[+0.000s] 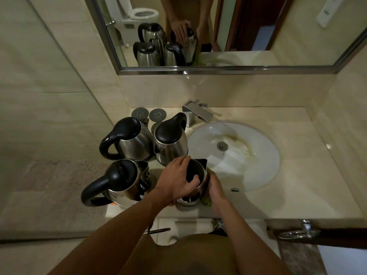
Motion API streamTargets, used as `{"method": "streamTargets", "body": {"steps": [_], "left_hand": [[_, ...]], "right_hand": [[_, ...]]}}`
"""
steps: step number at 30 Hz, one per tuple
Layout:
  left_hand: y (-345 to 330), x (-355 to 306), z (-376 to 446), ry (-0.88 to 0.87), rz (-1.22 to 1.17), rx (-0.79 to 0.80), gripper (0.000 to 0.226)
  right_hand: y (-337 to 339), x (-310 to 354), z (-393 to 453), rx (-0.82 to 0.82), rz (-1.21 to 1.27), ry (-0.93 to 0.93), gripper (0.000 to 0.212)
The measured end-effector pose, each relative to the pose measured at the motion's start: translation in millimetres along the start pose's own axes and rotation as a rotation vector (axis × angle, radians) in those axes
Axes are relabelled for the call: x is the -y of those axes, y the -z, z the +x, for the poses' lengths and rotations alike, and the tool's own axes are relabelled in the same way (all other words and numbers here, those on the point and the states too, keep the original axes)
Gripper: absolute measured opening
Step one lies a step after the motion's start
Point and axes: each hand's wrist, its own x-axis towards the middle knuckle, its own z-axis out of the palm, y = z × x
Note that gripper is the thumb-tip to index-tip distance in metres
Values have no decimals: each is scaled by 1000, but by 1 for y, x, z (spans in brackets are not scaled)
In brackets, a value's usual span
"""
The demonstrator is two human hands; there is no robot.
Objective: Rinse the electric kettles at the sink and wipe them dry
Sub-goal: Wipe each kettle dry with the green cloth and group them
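Note:
Several steel electric kettles with black lids and handles stand on the counter left of the sink (264, 167). The nearest one (195, 171) stands by the basin's left rim. My left hand (176, 179) is clamped over its black lid. My right hand (215, 187) presses a green cloth (206, 202) against the kettle's right side. Another kettle (121, 183) stands at the front left, and two more sit behind: one at the back left (129, 139), one at the back middle (170, 139).
A chrome faucet (197, 112) stands behind the stained white basin. Round grey kettle bases (157, 114) lie at the back of the counter. A mirror (198, 30) hangs above. A tiled wall closes the left side. A door handle (297, 232) sticks out at the lower right.

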Motion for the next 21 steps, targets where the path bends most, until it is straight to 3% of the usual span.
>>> {"method": "streamTargets", "body": {"steps": [5,11,15,17,21], "left_hand": [[1,-1,0,-16,13,15,78],[3,0,-1,-8,8,54,78],[8,-1,-1,-38,37,87,80],[9,-1,-1,-38,44,91,80],[6,0,1,-49,58,60,76]], "right_hand": [[2,31,5,22,-71,136,29],[3,24,9,60,-38,-117,44],[2,10,9,50,51,-181,45],[3,11,9,71,40,-141,50],[2,34,0,98,46,-31,35]]}}
